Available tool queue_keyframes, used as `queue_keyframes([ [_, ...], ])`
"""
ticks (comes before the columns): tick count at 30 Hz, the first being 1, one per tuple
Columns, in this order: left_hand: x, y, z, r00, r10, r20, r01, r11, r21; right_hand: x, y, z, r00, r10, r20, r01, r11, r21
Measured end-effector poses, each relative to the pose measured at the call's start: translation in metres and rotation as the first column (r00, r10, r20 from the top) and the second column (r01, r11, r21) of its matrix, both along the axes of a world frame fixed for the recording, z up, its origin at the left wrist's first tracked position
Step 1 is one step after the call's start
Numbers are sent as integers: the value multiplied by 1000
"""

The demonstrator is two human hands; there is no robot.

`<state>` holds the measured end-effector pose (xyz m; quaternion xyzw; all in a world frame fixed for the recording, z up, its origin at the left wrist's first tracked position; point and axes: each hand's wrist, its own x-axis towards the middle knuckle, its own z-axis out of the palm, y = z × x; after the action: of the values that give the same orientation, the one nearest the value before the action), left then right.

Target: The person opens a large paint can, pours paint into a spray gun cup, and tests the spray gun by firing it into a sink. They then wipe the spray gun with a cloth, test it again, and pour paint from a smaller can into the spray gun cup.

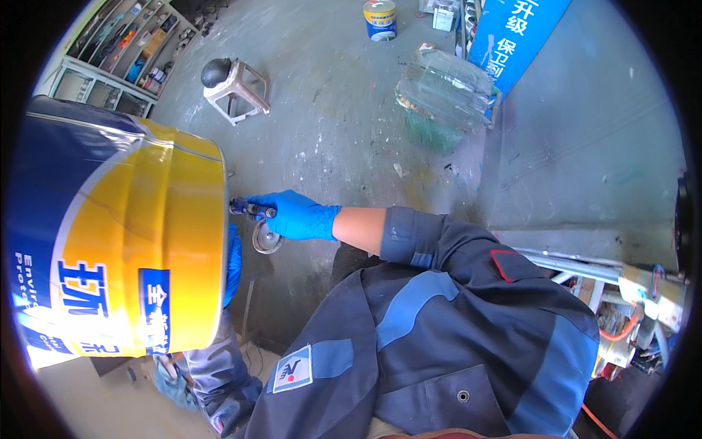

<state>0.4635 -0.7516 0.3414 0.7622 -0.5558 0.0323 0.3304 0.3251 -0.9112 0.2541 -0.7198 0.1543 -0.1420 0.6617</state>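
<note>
Right hand (296,216), blue glove: fingers are curling together and pinching a small dark fitting (252,210) right at the rim of the big drum. A round metal ring-like piece (266,240) is hanging just under that fitting, touching the glove's lower edge; can't tell exactly what it is.

Left hand (233,262), also blue-gloved: mostly hidden behind the drum, only a strip of it showing along the rim. Can't tell how its fingers are sitting.

The drum (124,234): large metal pail, yellow body with blue bands and a white stripe, glossy, tipped over on its side so its end is facing the hands. It's filling the left of the view, close to the camera.

Right forearm is running level from the person's chest out to the left, bare between glove and the dark blue workwear sleeve (420,238).

Further out on the stained concrete floor (344,124): a plastic stool (238,88), a smaller paint bucket (380,18), a shelf rack (121,51).
</note>
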Motion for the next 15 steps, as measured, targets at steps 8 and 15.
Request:
queue_keyframes([
  [8, 113, -216, 8, 885, -463, 48, 464, 869, -170, 94, -198, -21, 977, -204, 68, 209, 976, -67],
  [15, 186, -425, -20, 873, -483, -65, 392, 775, -495, 126, -346, -65, 795, -601, 76, 604, 777, -179],
])
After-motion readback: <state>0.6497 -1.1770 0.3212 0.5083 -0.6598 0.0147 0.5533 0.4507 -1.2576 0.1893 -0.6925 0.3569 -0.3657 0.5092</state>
